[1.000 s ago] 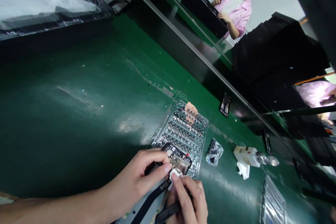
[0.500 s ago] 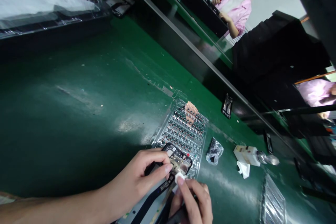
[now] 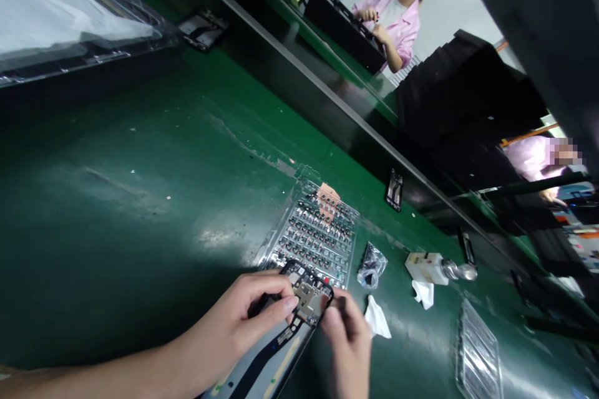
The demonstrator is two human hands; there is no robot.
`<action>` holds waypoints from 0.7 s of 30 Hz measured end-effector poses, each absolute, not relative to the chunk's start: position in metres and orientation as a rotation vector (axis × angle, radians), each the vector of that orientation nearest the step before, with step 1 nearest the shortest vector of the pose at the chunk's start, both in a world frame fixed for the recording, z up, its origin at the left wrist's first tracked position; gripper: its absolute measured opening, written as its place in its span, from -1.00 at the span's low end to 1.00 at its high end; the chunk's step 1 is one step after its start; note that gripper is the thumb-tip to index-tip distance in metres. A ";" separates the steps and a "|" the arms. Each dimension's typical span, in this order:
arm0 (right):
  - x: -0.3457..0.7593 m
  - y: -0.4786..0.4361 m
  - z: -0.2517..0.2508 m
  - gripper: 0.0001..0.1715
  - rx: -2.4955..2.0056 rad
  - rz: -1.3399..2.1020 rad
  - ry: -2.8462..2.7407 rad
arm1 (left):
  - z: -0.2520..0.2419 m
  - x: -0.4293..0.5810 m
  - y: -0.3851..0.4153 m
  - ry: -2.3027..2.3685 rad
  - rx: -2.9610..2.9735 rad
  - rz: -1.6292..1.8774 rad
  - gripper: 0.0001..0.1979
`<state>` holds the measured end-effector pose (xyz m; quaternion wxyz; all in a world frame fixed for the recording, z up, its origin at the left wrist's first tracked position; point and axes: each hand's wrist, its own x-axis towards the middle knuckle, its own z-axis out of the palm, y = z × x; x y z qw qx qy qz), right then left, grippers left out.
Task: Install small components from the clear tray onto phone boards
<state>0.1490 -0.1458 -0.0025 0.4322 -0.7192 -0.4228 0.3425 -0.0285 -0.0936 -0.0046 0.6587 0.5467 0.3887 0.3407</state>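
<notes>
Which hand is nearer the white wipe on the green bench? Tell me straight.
Right hand: it sits close beside the white wipe. The left hand is farther away, on the opposite side of the phone frame.

Phone frame [image 3: 296, 266] black, workbench [image 3: 116, 212] dark green, co-worker's smock [image 3: 402, 28] pink.

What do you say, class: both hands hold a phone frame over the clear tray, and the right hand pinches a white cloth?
No: the head view shows the white cloth lying on the green bench beside the right hand. The left hand and right hand hold the phone frame over the clear tray.
</notes>
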 end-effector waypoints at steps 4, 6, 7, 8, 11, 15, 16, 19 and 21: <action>0.118 -0.139 -0.009 -0.69 -1.560 1.103 -0.650 | 0.000 -0.035 -0.084 0.880 1.372 0.830 -0.75; 0.115 -0.138 -0.009 -0.60 -1.526 1.154 -0.475 | 0.004 -0.040 -0.079 0.918 1.477 0.952 -0.80; 0.116 -0.139 -0.008 -0.55 -1.512 1.191 -0.418 | 0.006 -0.042 -0.078 0.937 1.546 1.033 -0.82; 0.117 -0.140 -0.008 -0.51 -1.497 1.230 -0.382 | 0.007 -0.043 -0.076 0.942 1.631 1.118 -0.83; 0.118 -0.142 -0.007 -0.51 -1.452 1.289 -0.382 | 0.008 -0.042 -0.071 0.828 1.960 1.339 -0.80; 0.114 -0.144 -0.004 -0.62 -1.408 1.278 -0.438 | 0.006 -0.032 -0.063 0.592 2.343 1.382 -0.79; 0.113 -0.144 -0.003 -0.64 -1.389 1.282 -0.431 | 0.006 -0.030 -0.061 0.558 2.411 1.362 -0.79; 0.111 -0.144 0.000 -0.67 -1.338 1.286 -0.390 | 0.006 -0.028 -0.059 0.479 2.557 1.287 -0.76; 0.111 -0.144 0.000 -0.67 -1.335 1.284 -0.385 | 0.006 -0.029 -0.058 0.463 2.595 1.250 -0.74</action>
